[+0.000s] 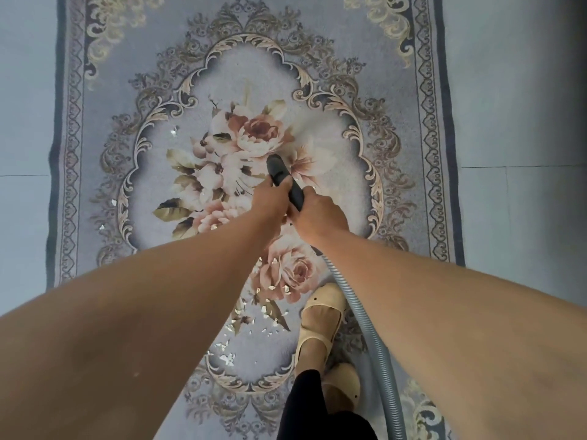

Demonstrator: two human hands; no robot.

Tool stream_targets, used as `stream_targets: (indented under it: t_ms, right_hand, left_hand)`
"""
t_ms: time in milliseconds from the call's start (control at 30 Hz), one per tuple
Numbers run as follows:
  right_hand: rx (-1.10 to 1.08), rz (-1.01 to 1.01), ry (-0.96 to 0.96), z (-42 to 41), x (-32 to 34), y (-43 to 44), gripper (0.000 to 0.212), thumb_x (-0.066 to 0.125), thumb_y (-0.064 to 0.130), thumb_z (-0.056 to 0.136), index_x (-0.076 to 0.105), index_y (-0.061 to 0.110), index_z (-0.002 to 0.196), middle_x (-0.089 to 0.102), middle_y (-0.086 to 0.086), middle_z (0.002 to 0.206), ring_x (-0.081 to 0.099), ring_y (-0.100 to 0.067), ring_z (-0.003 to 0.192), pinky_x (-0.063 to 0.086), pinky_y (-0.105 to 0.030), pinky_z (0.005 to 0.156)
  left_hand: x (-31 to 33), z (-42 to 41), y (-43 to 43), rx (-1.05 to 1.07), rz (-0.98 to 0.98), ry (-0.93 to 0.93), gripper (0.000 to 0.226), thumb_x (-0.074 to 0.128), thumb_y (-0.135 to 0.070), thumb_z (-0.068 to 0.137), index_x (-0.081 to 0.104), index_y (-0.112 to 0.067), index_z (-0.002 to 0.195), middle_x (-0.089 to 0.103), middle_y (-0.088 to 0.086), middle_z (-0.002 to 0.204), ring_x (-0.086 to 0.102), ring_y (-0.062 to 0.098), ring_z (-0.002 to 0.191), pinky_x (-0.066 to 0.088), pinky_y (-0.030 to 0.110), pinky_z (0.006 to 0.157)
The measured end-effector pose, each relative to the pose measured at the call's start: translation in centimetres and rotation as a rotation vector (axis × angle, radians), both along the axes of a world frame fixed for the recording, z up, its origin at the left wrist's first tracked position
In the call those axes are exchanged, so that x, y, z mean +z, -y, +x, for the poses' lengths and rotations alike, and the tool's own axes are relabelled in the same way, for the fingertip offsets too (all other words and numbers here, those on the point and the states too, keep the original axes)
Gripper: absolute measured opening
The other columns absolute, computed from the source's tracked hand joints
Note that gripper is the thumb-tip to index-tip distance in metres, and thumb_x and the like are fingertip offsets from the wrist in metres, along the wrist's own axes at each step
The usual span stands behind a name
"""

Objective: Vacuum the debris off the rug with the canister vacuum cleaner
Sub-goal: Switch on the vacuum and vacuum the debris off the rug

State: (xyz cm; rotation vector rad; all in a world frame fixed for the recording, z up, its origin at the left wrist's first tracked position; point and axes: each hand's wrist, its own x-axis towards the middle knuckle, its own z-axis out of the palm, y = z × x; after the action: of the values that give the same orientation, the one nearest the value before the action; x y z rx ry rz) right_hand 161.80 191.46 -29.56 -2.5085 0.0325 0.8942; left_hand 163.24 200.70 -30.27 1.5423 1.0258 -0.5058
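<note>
Now left hand grips the stiff dark nozzle near its tip at rug centre, right hand grips just behind, bendy hose trailing to 5 o'clock; light scraps, prob. easily sucked up, lie at 6 & 9 o'clock.

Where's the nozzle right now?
Head view, centre: the nozzle is over the flowers at mid rug, just beyond the left hand and right hand gripping it.
</note>
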Motion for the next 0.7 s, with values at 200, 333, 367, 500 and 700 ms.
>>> stream_targets:
  t_ms: [200, 333, 367, 500, 700]
  right_hand:
    - [-0.020, -0.074, -0.007, -3.0, 0.7, 3.8, 0.044, 0.046, 0.049, 0.097, 0.048, 0.010, 0.115, 0.063, -0.017, 0.109, 0.062, -0.037, 0.099, 0.039, -0.035, 0.068]
    - [-0.030, -0.112, -0.039, -6.4, 0.9, 7.8, 0.043, 0.047, 0.052, 0.096, 0.047, 0.012, 0.111, 0.061, -0.013, 0.097, 0.061, -0.033, 0.089, 0.045, -0.036, 0.068]
    - [-0.034, -0.120, -0.041, -7.2, 0.9, 8.7, 0.043, 0.047, 0.053, 0.095, 0.047, 0.013, 0.110, 0.060, -0.011, 0.093, 0.061, -0.031, 0.085, 0.048, -0.038, 0.069]
    - [-0.065, -0.113, -0.018, -11.5, 1.3, 11.7, 0.043, 0.051, 0.050, 0.095, 0.050, 0.010, 0.111, 0.062, -0.015, 0.093, 0.059, -0.032, 0.079, 0.049, -0.038, 0.065]
    - [-0.078, -0.114, -0.045, -16.4, 1.6, 13.9, 0.046, 0.045, 0.053, 0.096, 0.046, 0.016, 0.122, 0.063, -0.013, 0.086, 0.060, -0.032, 0.071, 0.047, -0.036, 0.059]
  left_hand:
    - [0.2, -2.8, 3.7, -0.006, -0.132, -0.012, 0.034, 0.050, -0.022, 0.099, 0.048, -0.023, 0.133, 0.064, 0.010, 0.109, 0.063, 0.029, 0.095, 0.054, 0.044, 0.079]
    - [0.2, -6.1, 7.3, -0.023, -0.176, -0.033, 0.038, 0.051, -0.023, 0.098, 0.046, -0.022, 0.135, 0.064, 0.013, 0.117, 0.064, 0.030, 0.094, 0.050, 0.033, 0.062]
    - [0.3, -6.7, 8.2, -0.018, -0.194, -0.044, 0.040, 0.051, -0.022, 0.098, 0.044, -0.022, 0.137, 0.063, 0.013, 0.118, 0.064, 0.030, 0.094, 0.051, 0.032, 0.060]
    - [0.8, -10.1, 11.1, -0.063, -0.227, -0.108, 0.048, 0.052, -0.022, 0.097, 0.038, -0.022, 0.143, 0.061, 0.014, 0.123, 0.062, 0.031, 0.096, 0.057, 0.043, 0.080]
    - [0.3, -14.7, 12.8, -0.109, -0.263, -0.134, 0.049, 0.053, -0.021, 0.098, 0.036, -0.024, 0.143, 0.060, 0.014, 0.123, 0.063, 0.033, 0.101, 0.056, 0.050, 0.085]
